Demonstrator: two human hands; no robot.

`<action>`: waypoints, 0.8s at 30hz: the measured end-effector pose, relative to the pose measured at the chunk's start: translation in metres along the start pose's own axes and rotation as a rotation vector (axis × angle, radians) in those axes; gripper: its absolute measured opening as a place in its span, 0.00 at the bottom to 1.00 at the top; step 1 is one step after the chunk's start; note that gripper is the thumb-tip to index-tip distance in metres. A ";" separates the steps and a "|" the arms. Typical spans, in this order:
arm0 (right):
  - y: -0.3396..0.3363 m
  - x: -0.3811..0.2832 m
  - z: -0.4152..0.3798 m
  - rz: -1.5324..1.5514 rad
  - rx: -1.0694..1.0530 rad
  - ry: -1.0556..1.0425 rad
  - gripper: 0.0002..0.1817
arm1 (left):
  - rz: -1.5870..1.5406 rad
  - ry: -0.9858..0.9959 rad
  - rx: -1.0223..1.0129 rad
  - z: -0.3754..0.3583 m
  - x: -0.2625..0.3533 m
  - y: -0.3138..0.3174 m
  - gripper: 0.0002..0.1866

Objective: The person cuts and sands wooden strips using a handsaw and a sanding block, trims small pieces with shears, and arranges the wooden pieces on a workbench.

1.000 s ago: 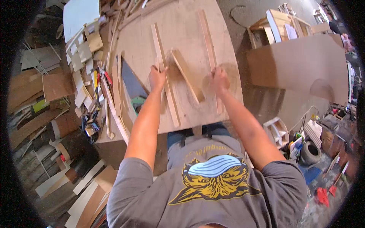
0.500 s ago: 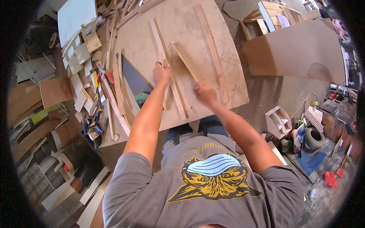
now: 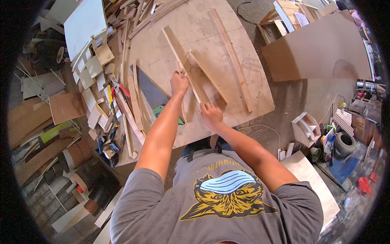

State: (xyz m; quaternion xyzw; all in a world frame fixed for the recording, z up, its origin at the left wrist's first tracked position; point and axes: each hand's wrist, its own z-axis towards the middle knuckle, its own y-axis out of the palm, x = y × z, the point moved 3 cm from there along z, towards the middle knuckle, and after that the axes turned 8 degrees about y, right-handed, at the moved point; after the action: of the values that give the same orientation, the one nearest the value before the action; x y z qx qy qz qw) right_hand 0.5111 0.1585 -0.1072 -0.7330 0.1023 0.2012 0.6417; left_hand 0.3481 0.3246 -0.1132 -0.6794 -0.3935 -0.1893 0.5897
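Observation:
On the plywood worktop lie several long thin wood strips. My left hand grips one narrow strip that runs away toward the far edge. My right hand rests, fingers curled, on the near end of the strips beside it, next to a wider angled strip. A further long strip lies untouched to the right. Whether the right hand grasps a strip or only presses on it cannot be made out.
Offcuts, boards and hand tools crowd the table's left side, with a dark sheet among them. A large brown board and wooden frames stand on the floor at right. A small white shelf unit and clutter sit lower right.
My right hand has come from the far right strip leftward and nearer, down to the strips beside my left hand. My left hand has stayed on its strip.

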 end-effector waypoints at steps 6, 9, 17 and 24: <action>-0.004 -0.004 -0.008 0.074 -0.056 0.078 0.28 | 0.092 0.010 0.104 0.003 -0.003 -0.001 0.18; -0.005 -0.006 -0.011 0.110 -0.041 0.060 0.27 | 0.071 -0.013 0.072 0.007 -0.009 0.000 0.21; -0.002 0.000 0.003 0.096 0.070 0.095 0.24 | 0.088 0.008 0.080 0.009 -0.017 0.010 0.32; -0.044 0.091 0.010 -0.077 0.280 0.411 0.23 | -0.092 -0.132 0.107 -0.010 -0.006 -0.004 0.41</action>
State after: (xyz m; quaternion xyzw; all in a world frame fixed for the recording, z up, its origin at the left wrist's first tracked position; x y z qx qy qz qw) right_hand 0.6089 0.1852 -0.1076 -0.6657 0.2295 0.0072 0.7100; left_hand 0.3430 0.3133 -0.1127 -0.6390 -0.4721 -0.1496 0.5885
